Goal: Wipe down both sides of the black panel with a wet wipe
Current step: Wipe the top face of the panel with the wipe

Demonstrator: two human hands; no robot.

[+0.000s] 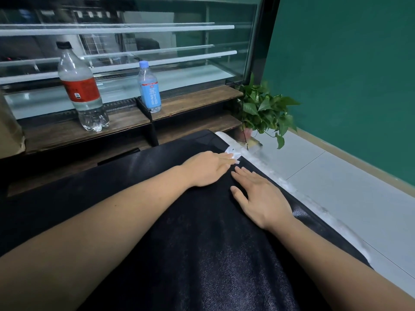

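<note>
**Wipe sits at the panel's far right edge**

The black panel (197, 254) lies flat in front of the person. Its long way runs from close to the body out toward the plant (262, 108). The wipe (232, 152) is a small white crumpled bit at the panel's right edge, near the far end. The left hand (207, 168) presses on it with straight fingers and does not curl round it. The right hand (261, 198) lies flat on the panel just beside the left one, a bit nearer the body, and holds nothing.

Most of the panel lies back toward the body and off to the left, so I think the next rub has to go that way. The panel looks dark, a bit shiny and speckled. Its underside is hidden. A white fuzzy strip (314, 205) runs along its right edge.
</note>
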